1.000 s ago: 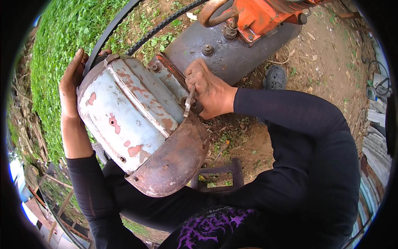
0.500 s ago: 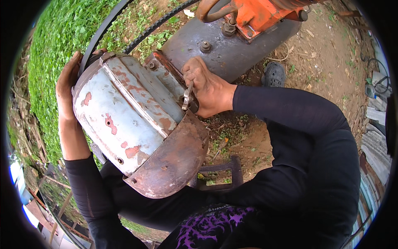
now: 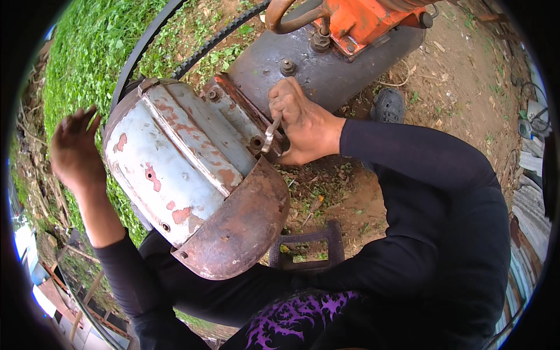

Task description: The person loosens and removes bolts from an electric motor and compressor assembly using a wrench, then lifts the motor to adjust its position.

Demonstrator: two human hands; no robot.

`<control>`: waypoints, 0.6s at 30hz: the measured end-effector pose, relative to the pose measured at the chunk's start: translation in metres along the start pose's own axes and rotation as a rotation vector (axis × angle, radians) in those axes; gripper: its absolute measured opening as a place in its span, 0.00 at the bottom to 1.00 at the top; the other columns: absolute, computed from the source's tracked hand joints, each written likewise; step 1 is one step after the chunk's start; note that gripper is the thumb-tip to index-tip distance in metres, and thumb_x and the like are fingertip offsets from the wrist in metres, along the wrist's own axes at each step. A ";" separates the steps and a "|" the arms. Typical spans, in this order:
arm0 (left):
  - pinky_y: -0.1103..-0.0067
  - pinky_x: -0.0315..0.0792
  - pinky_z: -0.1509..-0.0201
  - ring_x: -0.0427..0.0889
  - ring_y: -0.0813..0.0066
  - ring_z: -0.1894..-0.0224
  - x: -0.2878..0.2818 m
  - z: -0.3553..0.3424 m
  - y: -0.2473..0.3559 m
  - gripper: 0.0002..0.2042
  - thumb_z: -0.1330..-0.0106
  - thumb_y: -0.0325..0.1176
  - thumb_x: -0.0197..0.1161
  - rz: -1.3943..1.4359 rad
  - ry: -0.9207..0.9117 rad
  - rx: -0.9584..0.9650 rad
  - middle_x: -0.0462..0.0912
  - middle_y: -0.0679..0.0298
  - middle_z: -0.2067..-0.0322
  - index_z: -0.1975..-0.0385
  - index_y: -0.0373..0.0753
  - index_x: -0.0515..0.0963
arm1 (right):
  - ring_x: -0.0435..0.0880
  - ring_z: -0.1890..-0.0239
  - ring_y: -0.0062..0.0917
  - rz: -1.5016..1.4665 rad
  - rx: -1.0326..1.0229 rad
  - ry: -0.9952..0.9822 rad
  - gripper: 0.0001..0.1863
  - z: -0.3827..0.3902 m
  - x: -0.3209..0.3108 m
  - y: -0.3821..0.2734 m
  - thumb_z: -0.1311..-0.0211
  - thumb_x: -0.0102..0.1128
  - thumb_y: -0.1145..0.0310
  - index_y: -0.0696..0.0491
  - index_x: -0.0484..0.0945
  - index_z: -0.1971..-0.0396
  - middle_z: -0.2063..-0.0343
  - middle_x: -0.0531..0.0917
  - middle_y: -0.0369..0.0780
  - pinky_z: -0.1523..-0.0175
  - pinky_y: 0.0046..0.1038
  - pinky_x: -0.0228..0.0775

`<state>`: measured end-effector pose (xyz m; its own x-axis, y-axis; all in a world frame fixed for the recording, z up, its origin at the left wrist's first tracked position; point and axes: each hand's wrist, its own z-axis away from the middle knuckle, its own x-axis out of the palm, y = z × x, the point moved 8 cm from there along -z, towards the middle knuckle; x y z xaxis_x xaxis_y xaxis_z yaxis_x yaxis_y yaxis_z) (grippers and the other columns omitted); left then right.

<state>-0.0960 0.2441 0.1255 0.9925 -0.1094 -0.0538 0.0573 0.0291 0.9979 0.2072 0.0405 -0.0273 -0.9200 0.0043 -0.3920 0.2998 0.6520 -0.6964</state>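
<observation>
An electric motor (image 3: 175, 151) with worn grey-blue paint and a rusty brown end cover (image 3: 233, 224) lies in front of me. My right hand (image 3: 294, 116) is closed round a wrench (image 3: 271, 134), whose end hangs down beside a hole in the motor's mounting foot. A bolt (image 3: 213, 95) sits at the far end of that foot. To the left of the motor, my left hand (image 3: 79, 149) is raised clear of it, fingers loosely apart and slightly blurred, with nothing seen in them. A black drive belt (image 3: 213, 42) loops away from the motor's far end.
Beyond the motor lies a dark metal tank (image 3: 262, 58) with a bolt fitting (image 3: 287, 67) and an orange machine body (image 3: 356, 26) on top. A dark shoe (image 3: 388, 106) stands on the soil to its right. A dark plastic frame (image 3: 332, 242) is below; grass (image 3: 87, 64) grows left.
My left hand has let go of the motor's far left end and moved out to the left. The right hand with the wrench has shifted slightly right, away from the mounting foot.
</observation>
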 end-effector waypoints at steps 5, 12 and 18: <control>0.67 0.64 0.46 0.72 0.58 0.51 -0.049 0.157 0.081 0.16 0.33 0.37 0.43 -0.008 0.249 0.370 0.75 0.55 0.58 0.60 0.34 0.76 | 0.62 0.54 0.42 -0.038 0.061 -0.106 0.41 0.010 -0.013 0.006 0.64 0.77 0.64 0.52 0.53 0.55 0.60 0.60 0.46 0.48 0.44 0.58; 0.78 0.74 0.59 0.78 0.75 0.58 0.036 0.372 -0.120 0.09 0.27 0.30 0.52 -0.501 0.078 -0.401 0.79 0.64 0.60 0.54 0.36 0.76 | 0.65 0.54 0.46 -0.077 0.188 -0.167 0.26 0.003 -0.020 0.003 0.52 0.57 0.71 0.65 0.57 0.56 0.59 0.63 0.51 0.44 0.46 0.60; 0.82 0.75 0.62 0.78 0.80 0.59 0.156 0.312 -0.174 0.11 0.28 0.26 0.56 -0.371 0.038 -0.354 0.80 0.63 0.54 0.49 0.30 0.75 | 0.64 0.52 0.44 -0.064 0.299 -0.132 0.31 0.007 -0.017 0.012 0.53 0.55 0.76 0.64 0.52 0.48 0.57 0.61 0.50 0.42 0.42 0.61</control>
<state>0.0154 -0.0881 -0.0460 0.9014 -0.1400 -0.4098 0.4327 0.3307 0.8387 0.2282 0.0431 -0.0326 -0.9043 -0.1406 -0.4031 0.3216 0.3966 -0.8598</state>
